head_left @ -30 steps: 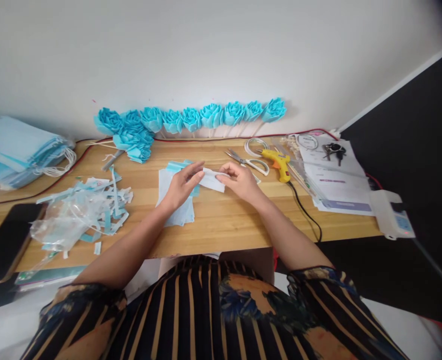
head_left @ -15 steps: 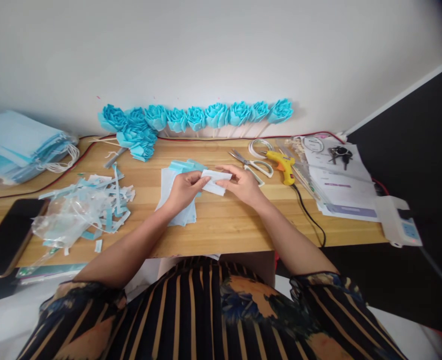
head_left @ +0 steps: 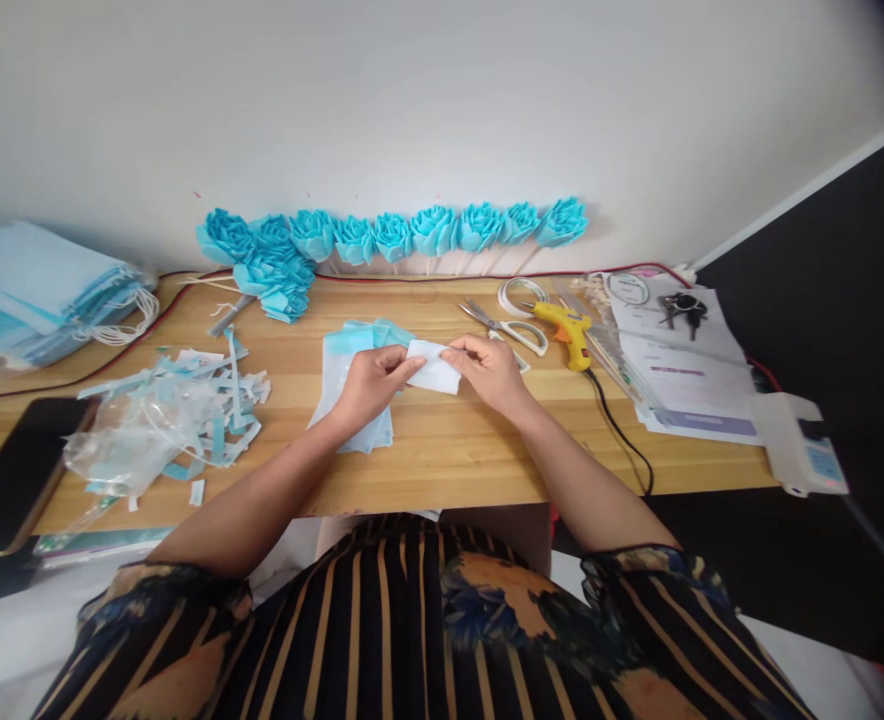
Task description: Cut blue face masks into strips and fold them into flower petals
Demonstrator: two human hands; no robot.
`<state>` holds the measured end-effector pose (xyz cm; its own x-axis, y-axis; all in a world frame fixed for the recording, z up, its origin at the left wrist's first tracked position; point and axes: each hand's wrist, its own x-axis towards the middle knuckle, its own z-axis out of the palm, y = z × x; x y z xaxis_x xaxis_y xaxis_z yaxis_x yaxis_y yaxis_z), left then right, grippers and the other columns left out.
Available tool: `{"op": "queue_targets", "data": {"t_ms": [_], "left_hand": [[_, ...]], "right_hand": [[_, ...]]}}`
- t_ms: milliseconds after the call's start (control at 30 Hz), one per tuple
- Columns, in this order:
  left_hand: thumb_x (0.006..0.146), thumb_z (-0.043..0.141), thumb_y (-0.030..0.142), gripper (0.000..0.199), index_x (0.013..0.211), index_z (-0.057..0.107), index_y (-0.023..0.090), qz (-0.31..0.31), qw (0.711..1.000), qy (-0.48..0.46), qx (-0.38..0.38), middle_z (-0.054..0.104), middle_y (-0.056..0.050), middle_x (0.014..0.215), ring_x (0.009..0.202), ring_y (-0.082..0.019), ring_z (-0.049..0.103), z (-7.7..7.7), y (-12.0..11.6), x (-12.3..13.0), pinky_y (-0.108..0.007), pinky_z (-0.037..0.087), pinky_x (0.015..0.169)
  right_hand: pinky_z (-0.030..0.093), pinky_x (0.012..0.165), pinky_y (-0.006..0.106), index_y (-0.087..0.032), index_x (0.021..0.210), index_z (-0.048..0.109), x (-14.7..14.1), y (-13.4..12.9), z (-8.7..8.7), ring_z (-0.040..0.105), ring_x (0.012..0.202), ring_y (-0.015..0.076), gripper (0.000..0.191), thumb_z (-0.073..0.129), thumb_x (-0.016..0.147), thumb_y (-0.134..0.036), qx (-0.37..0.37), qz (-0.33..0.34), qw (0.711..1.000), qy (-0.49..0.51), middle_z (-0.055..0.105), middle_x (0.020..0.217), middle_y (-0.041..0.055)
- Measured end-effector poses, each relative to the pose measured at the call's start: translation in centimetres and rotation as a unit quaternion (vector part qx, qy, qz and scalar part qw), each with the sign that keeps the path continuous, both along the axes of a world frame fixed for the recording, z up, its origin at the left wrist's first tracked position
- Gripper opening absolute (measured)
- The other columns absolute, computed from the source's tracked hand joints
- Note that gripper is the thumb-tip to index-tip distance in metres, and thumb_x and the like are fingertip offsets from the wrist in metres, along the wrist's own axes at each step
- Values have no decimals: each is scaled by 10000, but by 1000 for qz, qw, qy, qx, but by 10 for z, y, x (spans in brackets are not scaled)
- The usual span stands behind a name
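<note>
Pinching the white sheet at opposite sides, left hand and right hand look equally near, its long axis kinda running sideways between 'em.

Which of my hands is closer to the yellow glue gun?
Right. Your right hand is left of the glue gun; your left hand is farther left, beyond the white piece.

Open tabletop lies nearside of both hands. Flat sheets extend under and beyond left hand; scraps farther left. Scissors block just beyond right hand; glue gun rightward.
</note>
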<state>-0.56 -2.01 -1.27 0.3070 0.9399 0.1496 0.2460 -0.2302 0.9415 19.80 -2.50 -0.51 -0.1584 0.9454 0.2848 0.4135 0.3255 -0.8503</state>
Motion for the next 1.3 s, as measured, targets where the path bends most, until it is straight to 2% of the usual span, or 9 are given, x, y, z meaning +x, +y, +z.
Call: {"op": "queue_targets", "data": {"t_ms": [233,367,467,600,833,1067,1200,1300], "left_hand": [[869,618,513,458,576,485,185,6,1000,12,5,479,28,521,519,-91,409,3,-1,0,-236,313,502],[860,640,561,508,560,477,184,20,1000,-7,2,503,20,520,514,-89,436,5,-2,0,-233,337,499],[818,684,596,468,652,573,173,-1,998,-58,-28,570,5,562,525,-96,496,5,-2,1,-224,391,502],[745,772,533,409,836,647,155,-49,992,-96,-72,625,-6,628,539,-99,533,4,-4,5,-219,436,496],[793,725,448,325,727,608,152,-49,989,-71,-118,668,-28,637,518,-88,549,2,-6,7,-205,425,482],[809,703,438,302,780,638,145,-68,992,-61,-91,664,-26,656,555,-101,555,1,-5,6,-221,434,520],[836,674,465,337,932,675,141,-61,993,-85,-54,708,-53,831,719,-136,613,4,-3,5,-255,494,660],[846,675,452,329,976,711,152,-46,994,-91,-40,730,-74,934,824,-157,638,5,-3,4,-276,504,743]], "right_hand": [[311,514,248,-179,708,677,0,-1,0,427,541,104,302,621,868,-429,-5,-2,1000,1,519,563,-27],[336,521,250,-189,739,706,-1,-1,-1,457,557,112,280,651,857,-438,-3,-17,1000,5,573,601,-16],[361,527,254,-195,758,722,-1,-2,-1,493,569,122,275,660,854,-445,-3,-24,1000,9,617,631,-4],[370,518,255,-193,757,732,-1,-3,0,489,548,119,269,662,854,-434,7,-28,1000,8,634,628,-2],[400,528,253,-189,745,744,1,-5,4,549,559,127,231,658,856,-372,51,-39,998,19,686,643,7],[413,531,261,-193,760,745,4,0,-2,551,563,136,265,658,855,-424,42,-51,998,6,684,640,8],[398,523,257,-198,739,730,1,-1,-1,541,556,128,255,654,854,-413,40,-39,998,5,675,636,2],[404,539,258,-206,725,725,-4,-4,1,538,551,122,251,648,863,-402,43,-15,999,-7,674,631,-3]]}}
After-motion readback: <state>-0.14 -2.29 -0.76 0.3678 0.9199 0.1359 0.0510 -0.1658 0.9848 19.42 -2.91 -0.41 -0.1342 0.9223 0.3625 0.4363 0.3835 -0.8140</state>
